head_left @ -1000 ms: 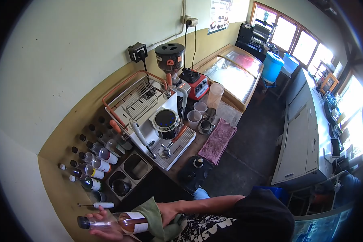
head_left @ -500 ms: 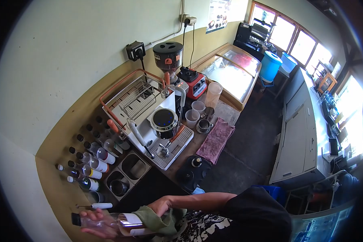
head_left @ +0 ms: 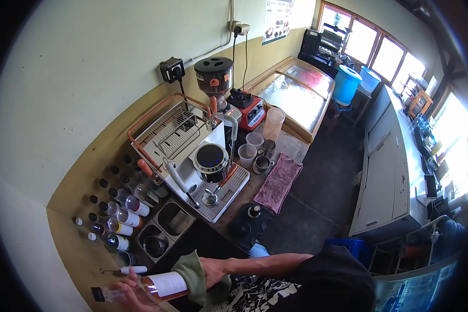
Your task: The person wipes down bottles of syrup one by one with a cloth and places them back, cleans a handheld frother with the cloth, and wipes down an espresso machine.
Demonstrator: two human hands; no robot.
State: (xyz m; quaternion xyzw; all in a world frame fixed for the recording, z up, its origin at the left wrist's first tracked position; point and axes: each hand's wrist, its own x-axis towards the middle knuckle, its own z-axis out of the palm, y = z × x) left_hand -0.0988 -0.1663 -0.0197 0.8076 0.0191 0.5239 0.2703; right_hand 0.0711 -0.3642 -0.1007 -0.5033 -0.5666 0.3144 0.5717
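A black-capped clear bottle (head_left: 170, 285) lies nearly sideways at the bottom of the view, its white label facing up and amber liquid showing beside it. My left hand (head_left: 132, 295) is wrapped round its upper part, near the neck. At the bottle's base, my right hand (head_left: 211, 272) presses a green cloth (head_left: 193, 275) against it, fingers partly hidden by the fabric. A white-handled handheld frother (head_left: 133, 270) lies just beyond my left hand.
Several labelled bottles (head_left: 118, 227) stand along the wall. Steel containers (head_left: 174, 217) are set in the counter by the espresso machine (head_left: 221, 193). Plastic cups (head_left: 247, 154), a steel pitcher (head_left: 261, 165), a pink towel (head_left: 278, 182) and a black tamping mat (head_left: 249, 224) lie farther right.
The bottle has turned so its white label faces up. My right hand and the cloth have shifted slightly on its base, and my left hand has moved lower.
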